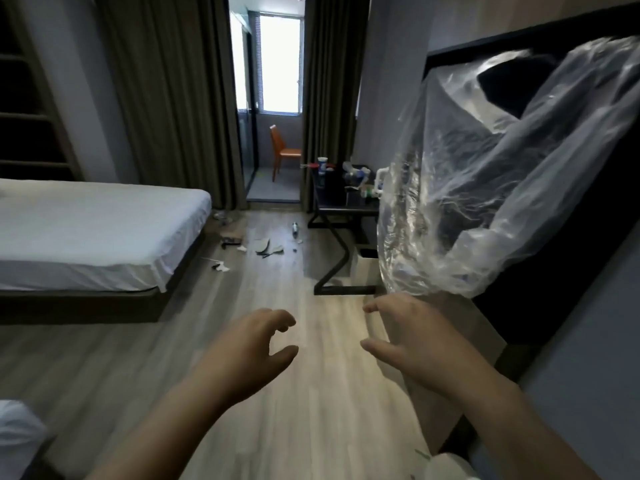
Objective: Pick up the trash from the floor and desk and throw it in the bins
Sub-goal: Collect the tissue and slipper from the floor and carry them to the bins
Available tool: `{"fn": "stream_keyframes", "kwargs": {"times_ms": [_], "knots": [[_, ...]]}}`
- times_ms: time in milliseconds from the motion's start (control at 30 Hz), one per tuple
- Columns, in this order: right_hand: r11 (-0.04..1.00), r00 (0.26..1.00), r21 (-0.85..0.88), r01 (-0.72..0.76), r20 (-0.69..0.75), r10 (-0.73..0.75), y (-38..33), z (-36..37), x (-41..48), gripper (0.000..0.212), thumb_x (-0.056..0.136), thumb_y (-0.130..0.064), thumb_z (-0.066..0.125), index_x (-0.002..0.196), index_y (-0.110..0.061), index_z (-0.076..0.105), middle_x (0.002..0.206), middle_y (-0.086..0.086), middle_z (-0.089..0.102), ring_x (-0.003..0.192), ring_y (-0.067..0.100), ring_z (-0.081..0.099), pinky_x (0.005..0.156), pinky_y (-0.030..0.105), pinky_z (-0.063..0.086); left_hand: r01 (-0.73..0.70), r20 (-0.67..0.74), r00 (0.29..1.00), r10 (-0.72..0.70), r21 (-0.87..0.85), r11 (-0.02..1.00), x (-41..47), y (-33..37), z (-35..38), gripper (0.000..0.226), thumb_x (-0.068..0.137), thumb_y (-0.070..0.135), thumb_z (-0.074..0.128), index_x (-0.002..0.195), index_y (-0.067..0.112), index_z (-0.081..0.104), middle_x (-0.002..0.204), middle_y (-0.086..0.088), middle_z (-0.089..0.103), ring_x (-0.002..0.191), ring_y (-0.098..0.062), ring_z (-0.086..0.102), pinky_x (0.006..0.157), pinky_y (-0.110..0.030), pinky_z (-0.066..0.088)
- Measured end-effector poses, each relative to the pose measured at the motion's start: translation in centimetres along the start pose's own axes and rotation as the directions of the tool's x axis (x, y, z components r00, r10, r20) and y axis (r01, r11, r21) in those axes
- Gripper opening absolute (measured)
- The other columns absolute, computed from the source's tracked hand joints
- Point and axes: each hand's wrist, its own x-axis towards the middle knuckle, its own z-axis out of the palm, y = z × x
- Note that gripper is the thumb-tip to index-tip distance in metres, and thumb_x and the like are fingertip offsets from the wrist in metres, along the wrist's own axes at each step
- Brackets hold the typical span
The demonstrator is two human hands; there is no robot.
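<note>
Bedroom, wood floor (311, 393), trash (266, 247) scattered mid-frame, more on the desk (346, 206) centre-right. Left hand (249, 344) and right hand (412, 334) are loosely curled, holding nothing. Looks like nothing's grabbed yet, so walk over first.

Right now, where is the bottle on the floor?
Head view, centre: the bottle lies just left of the desk, beyond the paper scraps.
</note>
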Motion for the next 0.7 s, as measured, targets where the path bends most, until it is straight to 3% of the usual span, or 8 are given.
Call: {"fn": "stream_keyframes", "kwargs": {"times_ms": [200,700], "knots": [[0.997,0.994,0.018,0.073,0.077,-0.074,0.3,4.1,9.6,0.045,0.084,-0.044,0.063,0.127,-0.036,0.052,0.126,-0.022,0.049,0.117,-0.003,0.043,0.090,0.016,0.035,0.102,-0.016,0.995,-0.103,-0.019,0.995,5.2,-6.7,0.5,0.037,0.087,0.042,0.061,0.122,0.032,0.053,0.115,0.018,0.055,0.106,0.000,0.053,0.085,-0.014,0.041],[0.990,0.978,0.090,0.111,0.166,-0.125,7.6,9.2,37.2,0.048,0.084,-0.046,0.062,0.129,-0.035,0.052,0.126,-0.020,0.052,0.120,0.000,0.046,0.101,0.024,0.041,0.327,0.040,0.945,-0.326,-0.029,0.945,27.2,-18.9,1.7,0.037,0.086,0.043,0.061,0.121,0.035,0.053,0.116,0.018,0.054,0.104,0.001,0.052,0.089,-0.019,0.046]]}}
